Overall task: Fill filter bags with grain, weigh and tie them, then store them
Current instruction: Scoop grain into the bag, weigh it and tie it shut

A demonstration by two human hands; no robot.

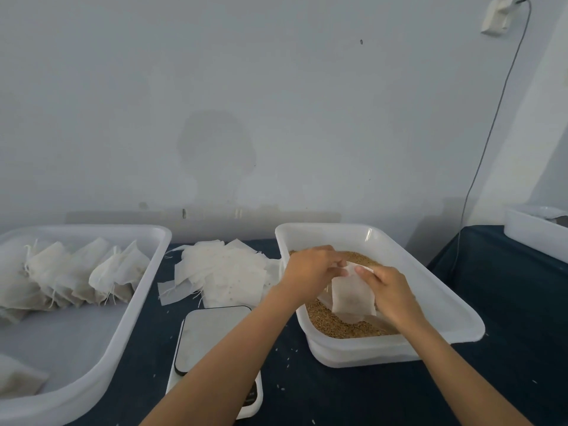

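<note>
White non-woven fabric, thin enough to sag, makes up the filter bag (353, 295) that both hands hold over the grain tub (455, 305): the left hand (310, 265) pinches the bag's upper edge with curled fingers, and the right hand (388, 290) grips its right side, thumb lying across the top. The bag hangs just above the golden-brown grain (332, 321) and looks flat and nearly empty, so I judge that the mouth is being worked open for filling. The main risk is spillage: loose grains already dot the dark tablecloth (507, 302), and if the soft mouth collapses while grain goes in, or the bag drifts past the tub's near rim, more will scatter. Overfilling is another hazard, since too little slack at the top would make the drawstring hard to cinch and tie. The digital scale (212, 336) sits just left of the tub, partly under the left forearm, which could nudge it and upset a reading. Empty bags (227, 272) lie in a loose pile behind the scale, and filled, tied bags (76, 272) stand in a row in the storage tub (123, 321) at the left, well apart from the hands.
</note>
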